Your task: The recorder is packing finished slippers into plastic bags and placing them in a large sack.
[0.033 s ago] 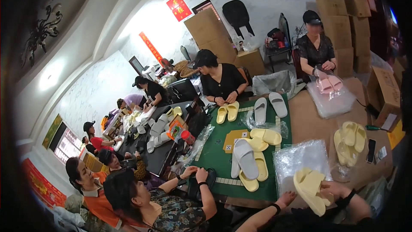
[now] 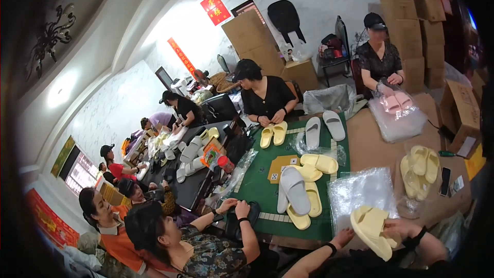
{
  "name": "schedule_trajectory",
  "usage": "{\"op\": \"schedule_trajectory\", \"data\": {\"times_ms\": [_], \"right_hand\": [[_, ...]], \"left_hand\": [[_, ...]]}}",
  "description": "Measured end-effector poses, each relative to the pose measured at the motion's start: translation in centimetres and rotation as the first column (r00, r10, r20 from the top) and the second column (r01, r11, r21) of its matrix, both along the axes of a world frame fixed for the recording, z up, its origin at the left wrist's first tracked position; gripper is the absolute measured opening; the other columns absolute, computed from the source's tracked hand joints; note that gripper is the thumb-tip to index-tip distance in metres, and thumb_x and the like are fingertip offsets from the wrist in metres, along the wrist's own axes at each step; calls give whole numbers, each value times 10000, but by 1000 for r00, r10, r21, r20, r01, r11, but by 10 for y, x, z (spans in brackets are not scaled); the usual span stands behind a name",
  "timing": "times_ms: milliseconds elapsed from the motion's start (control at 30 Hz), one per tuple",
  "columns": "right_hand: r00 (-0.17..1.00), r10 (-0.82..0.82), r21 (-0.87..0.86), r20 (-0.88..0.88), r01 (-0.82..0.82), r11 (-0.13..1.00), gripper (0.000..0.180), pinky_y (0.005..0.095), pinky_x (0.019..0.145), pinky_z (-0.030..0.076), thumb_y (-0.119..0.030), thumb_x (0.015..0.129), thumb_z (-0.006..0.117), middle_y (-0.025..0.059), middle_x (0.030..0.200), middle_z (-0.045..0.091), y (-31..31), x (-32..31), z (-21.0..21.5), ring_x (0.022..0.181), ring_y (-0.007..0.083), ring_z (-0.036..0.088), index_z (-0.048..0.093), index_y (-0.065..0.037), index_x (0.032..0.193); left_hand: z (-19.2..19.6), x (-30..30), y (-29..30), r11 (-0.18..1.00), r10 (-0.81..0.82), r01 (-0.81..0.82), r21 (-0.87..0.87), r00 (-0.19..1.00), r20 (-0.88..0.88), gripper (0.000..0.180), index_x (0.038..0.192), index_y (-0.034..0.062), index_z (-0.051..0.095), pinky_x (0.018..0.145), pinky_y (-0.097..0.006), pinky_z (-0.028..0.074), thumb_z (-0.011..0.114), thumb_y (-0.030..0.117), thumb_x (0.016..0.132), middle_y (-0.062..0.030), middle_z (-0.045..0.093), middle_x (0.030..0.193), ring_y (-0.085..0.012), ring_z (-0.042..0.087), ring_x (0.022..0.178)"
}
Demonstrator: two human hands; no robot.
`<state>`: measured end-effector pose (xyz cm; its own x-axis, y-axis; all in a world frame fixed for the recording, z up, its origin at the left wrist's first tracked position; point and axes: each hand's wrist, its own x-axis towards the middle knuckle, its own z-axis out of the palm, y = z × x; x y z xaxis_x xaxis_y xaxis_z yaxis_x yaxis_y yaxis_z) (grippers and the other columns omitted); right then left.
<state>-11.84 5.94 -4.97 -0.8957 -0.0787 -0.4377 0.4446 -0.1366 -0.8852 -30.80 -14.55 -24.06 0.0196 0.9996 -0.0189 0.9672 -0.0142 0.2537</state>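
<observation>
Right hand [image 2: 401,228] of the person was closed on the pale yellow slippers [image 2: 364,226], at the lower right of the frame. Left hand [image 2: 343,237] was near them, toward the lower middle; I could not tell whether it gripped something. Clear plastic bags [image 2: 357,194] lay above, on the counter [image 2: 371,155].

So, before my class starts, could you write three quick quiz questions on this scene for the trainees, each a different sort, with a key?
1. Multiple choice: what colour is the slipper in the camera wearer's right hand?
A grey
B yellow
C pink

2. True or false: the phone lies on the brown surface, right of the green mat.

3. Fill the gap: the co-worker at the upper right is handling ____ slippers.

Key: 1 B; 2 true; 3 pink.
</observation>
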Motion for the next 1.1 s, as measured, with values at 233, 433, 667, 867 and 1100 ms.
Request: {"op": "schedule_trajectory", "data": {"times_ms": [233,433,667,867,1100], "right_hand": [[943,331,88,23,-332,939,522,248,884,374,-252,870,548,52,1181,504,-22,-3,-10,1034,107,460,367,-20,1302],[945,317,142,82,-326,935,473,257,896,365,-274,874,541,63,1139,539,-14,-9,-26,1030,122,465,433,-19,1257],[983,158,283,94,-178,942,381,231,813,407,-281,869,533,53,1025,580,-23,-27,-26,926,94,503,529,-35,1159],[959,156,706,-237,60,705,327,344,730,439,-306,813,557,143,852,567,-23,-22,-85,793,253,551,590,-38,998],[987,86,909,-133,87,408,279,441,716,406,-340,788,517,156,823,553,-34,-30,-61,799,323,537,585,-74,835]], "left_hand": [[38,-21,14,972,195,-231,47,901,387,649,1350,70,264,788,-401,422,529,113,759,-127,544,936,-306,511,858],[43,-42,4,874,467,-485,-34,817,337,558,1317,58,328,769,-381,433,448,77,772,-150,562,877,-312,533,830],[72,-43,17,666,500,-685,295,703,506,172,893,85,665,735,-343,429,557,205,833,-82,639,924,-249,575,858],[74,-34,21,529,485,-804,273,550,680,200,954,79,653,764,-332,437,562,210,834,-99,636,920,-268,582,853],[93,-32,21,592,574,-767,246,616,540,238,961,72,640,713,-372,435,491,224,856,-110,633,879,-279,579,822]]}}
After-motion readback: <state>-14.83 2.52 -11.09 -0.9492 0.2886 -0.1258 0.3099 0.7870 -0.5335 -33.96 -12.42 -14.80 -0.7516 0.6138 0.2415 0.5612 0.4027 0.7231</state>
